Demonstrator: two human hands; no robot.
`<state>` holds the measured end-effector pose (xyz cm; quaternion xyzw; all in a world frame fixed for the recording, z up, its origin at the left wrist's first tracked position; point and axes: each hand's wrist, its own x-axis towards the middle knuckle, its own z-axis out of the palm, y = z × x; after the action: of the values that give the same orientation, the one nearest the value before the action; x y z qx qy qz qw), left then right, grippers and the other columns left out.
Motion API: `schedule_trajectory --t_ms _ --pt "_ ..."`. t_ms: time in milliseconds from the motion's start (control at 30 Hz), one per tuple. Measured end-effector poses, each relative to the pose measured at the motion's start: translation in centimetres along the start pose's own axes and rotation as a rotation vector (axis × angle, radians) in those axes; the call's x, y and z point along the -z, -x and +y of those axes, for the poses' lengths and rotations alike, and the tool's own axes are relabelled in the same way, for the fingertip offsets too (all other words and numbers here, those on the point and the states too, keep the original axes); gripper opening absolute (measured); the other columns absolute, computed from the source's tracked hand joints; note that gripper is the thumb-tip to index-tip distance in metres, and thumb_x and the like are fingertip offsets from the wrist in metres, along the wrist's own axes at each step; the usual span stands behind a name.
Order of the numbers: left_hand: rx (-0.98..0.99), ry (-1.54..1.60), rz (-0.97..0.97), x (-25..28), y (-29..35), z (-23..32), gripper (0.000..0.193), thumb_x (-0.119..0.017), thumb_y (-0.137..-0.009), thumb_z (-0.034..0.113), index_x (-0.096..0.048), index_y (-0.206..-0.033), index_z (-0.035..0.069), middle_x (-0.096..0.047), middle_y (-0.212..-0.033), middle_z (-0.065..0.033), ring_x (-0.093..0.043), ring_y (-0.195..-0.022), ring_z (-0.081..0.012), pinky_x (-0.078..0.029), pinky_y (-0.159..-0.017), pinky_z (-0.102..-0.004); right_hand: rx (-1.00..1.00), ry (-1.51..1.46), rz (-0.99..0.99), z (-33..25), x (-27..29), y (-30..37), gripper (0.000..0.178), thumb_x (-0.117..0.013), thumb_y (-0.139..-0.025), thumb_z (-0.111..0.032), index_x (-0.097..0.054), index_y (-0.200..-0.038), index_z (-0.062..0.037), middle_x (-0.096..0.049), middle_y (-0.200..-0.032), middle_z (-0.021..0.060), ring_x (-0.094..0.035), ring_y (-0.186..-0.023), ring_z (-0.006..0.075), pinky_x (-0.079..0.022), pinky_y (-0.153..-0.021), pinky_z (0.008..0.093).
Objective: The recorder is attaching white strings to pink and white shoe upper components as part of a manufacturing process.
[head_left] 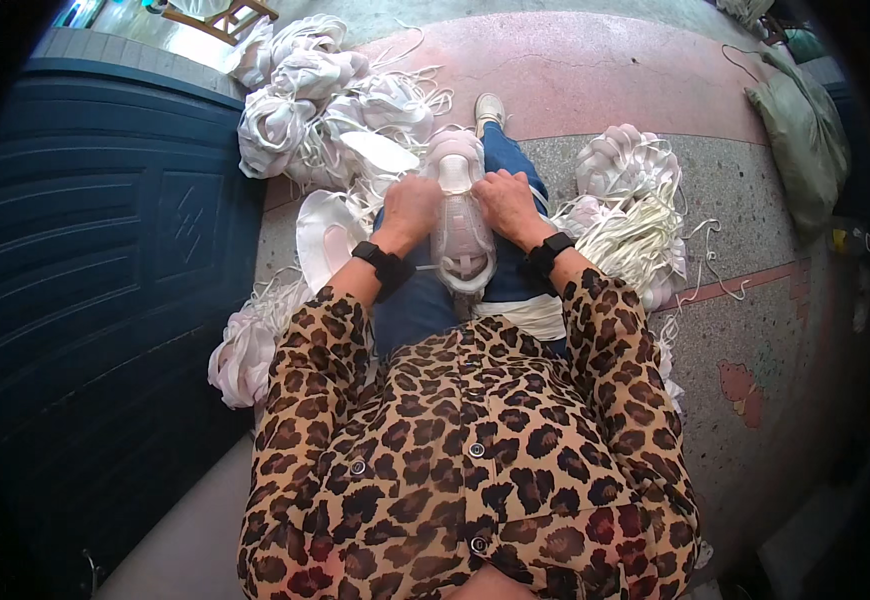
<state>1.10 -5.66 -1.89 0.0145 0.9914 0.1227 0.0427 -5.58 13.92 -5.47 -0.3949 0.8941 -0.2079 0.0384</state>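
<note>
A pale pink and white shoe upper [463, 238] lies lengthwise over my lap, between my two hands. My left hand [410, 212] is closed at its left edge, and my right hand [511, 207] is closed at its right edge. A thin whitish shoelace [457, 193] runs across the upper from one hand to the other. Curled fingers hide how each hand pinches it. Beside my left forearm is a loose white upper [323, 238] with a pink inside.
White uppers with trailing laces [305, 95] are heaped at the far left. More uppers [627, 160] and a thick bundle of cream laces [635, 240] lie to the right. A dark blue panelled door [105, 230] stands at left; a grey-green sack [800, 140] is at far right.
</note>
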Motion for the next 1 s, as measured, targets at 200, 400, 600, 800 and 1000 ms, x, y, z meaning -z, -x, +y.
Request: schedule_trajectory --t_ms 200,400,600,800,1000 --pt "0.121 0.11 0.143 -1.0 1.0 0.6 0.023 -0.066 -0.089 0.025 -0.069 -0.078 0.005 -0.066 -0.074 -0.0179 -0.066 -0.074 -0.0359 -0.053 -0.071 -0.0467 0.02 0.037 -0.038 -0.3 -0.4 -0.3 0.007 -0.062 -0.08 -0.014 -0.067 -0.085 -0.012 -0.066 -0.086 0.0048 -0.062 -0.089 0.0241 -0.042 -0.079 0.044" --pt "0.094 -0.031 0.151 1.4 2.9 2.7 0.026 -0.069 -0.087 0.03 -0.067 -0.088 0.004 -0.068 -0.084 -0.0155 -0.064 -0.086 -0.0333 -0.051 -0.073 -0.047 -0.049 0.082 0.008 -1.9 1.6 0.4 0.013 -0.063 -0.082 -0.019 -0.07 -0.088 -0.0088 -0.065 -0.09 0.0068 -0.059 -0.094 0.0246 -0.041 -0.079 0.0442" --pt "0.154 -0.059 0.069 0.4 3.8 3.1 0.02 -0.066 -0.086 0.024 -0.064 -0.095 0.007 -0.067 -0.096 -0.0117 -0.059 -0.101 -0.0297 -0.048 -0.078 -0.0463 -0.093 0.218 -0.132 -3.3 1.8 0.7 0.022 -0.065 -0.083 -0.022 -0.068 -0.099 -0.0063 -0.063 -0.098 0.01 -0.056 -0.104 0.0278 -0.042 -0.082 0.0454" --pt "0.063 0.145 -0.029 -0.6 3.7 0.4 0.015 -0.054 -0.088 0.011 -0.062 -0.097 0.003 -0.067 -0.1 -0.0164 -0.059 -0.103 -0.0382 -0.05 -0.082 -0.0503 -0.069 -0.031 -0.12 -2.3 0.5 1.2 0.022 -0.063 -0.081 -0.012 -0.066 -0.102 -0.0031 -0.063 -0.106 0.0159 -0.055 -0.108 0.0331 -0.044 -0.089 0.0472" --pt "-0.066 0.387 -0.027 -0.4 3.6 -1.3 0.024 -0.056 -0.091 0.01 -0.066 -0.111 0.0 -0.068 -0.105 -0.0207 -0.062 -0.099 -0.0392 -0.05 -0.087 -0.045 0.062 -0.274 0.141 -1.3 -0.2 1.9 0.016 -0.059 -0.081 -0.008 -0.064 -0.096 -0.004 -0.065 -0.099 0.0141 -0.059 -0.104 0.0325 -0.047 -0.089 0.0435"
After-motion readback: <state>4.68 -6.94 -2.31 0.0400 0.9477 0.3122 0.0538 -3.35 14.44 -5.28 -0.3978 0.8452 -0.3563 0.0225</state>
